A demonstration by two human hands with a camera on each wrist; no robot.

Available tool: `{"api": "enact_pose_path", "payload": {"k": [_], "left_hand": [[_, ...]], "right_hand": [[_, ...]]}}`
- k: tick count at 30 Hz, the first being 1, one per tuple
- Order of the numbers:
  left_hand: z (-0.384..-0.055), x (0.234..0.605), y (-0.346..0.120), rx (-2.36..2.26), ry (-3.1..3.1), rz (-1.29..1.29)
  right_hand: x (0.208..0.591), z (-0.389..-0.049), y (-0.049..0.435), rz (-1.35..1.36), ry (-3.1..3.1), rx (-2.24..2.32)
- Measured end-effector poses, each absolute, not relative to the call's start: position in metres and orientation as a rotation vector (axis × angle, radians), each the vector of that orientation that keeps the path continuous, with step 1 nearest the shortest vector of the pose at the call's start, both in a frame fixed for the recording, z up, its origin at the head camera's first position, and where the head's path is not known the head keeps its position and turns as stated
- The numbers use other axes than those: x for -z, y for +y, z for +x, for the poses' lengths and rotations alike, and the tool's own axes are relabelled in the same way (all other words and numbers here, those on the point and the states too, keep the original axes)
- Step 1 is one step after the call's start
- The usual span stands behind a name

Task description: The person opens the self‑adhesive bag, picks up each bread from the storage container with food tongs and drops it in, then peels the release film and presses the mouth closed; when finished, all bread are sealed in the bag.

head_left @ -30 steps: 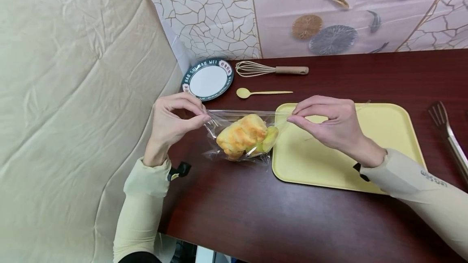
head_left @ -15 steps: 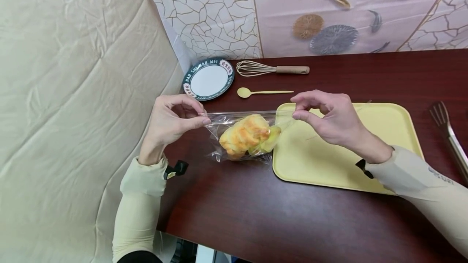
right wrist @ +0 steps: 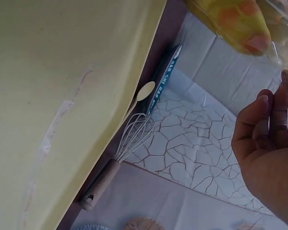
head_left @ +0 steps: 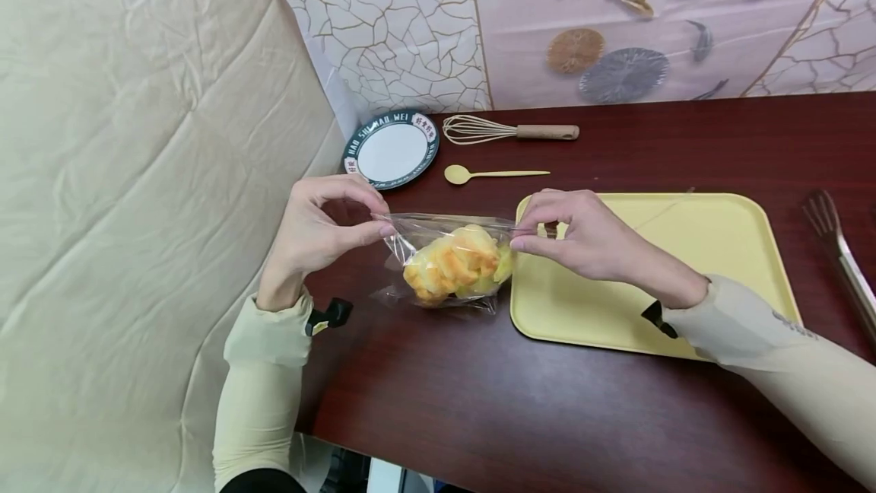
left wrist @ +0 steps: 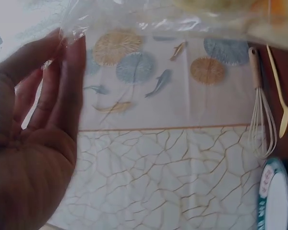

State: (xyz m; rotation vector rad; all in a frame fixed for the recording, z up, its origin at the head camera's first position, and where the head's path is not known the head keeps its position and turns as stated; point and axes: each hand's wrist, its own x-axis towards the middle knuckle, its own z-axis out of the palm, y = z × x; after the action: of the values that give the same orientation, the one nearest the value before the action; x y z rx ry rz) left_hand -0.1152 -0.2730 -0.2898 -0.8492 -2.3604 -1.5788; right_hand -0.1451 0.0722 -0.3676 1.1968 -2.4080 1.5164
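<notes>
A clear plastic bag (head_left: 400, 249) with a golden-brown bread roll (head_left: 448, 265) inside is held up by its top corners over the dark table. Beside the roll, in the same bag, shows a yellow-green piece (head_left: 505, 263). My left hand (head_left: 325, 230) pinches the bag's upper left corner between thumb and fingertips; the left wrist view shows that pinch close up. At the upper right corner, the thumb and index finger of my right hand (head_left: 585, 238) pinch the bag's edge, over the left part of the yellow tray (head_left: 657, 310).
A thin clear strip (right wrist: 53, 127) lies on the tray. Behind the bag are a yellow spoon (head_left: 496, 173), a whisk (head_left: 509, 130) and a green-rimmed plate (head_left: 391, 147) near the wall. A metal fork-like utensil (head_left: 838, 249) lies right of the tray.
My right hand has moved left and slightly down, its finger and thumb coming together at the bag's corner. The bag's top edge is slacker and the roll has turned slightly. My left hand barely moved.
</notes>
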Motion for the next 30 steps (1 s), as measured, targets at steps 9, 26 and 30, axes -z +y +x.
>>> {"api": "enact_pose_path", "payload": {"k": [9, 26, 30], "left_hand": [[-0.103, 0.285, -0.229, 0.697, -2.589, -0.783], [-0.111, 0.287, -0.249, 0.878, -2.761, -0.782], [-0.113, 0.287, -0.254, 0.905, -2.811, -0.727]], "right_hand": [[0.365, -0.136, 0.070, 1.183, -2.338, -1.421], [0.365, -0.139, 0.073, 1.167, -2.429, -1.289], [0.365, -0.142, 0.079, 1.176, -2.422, -1.262]]}}
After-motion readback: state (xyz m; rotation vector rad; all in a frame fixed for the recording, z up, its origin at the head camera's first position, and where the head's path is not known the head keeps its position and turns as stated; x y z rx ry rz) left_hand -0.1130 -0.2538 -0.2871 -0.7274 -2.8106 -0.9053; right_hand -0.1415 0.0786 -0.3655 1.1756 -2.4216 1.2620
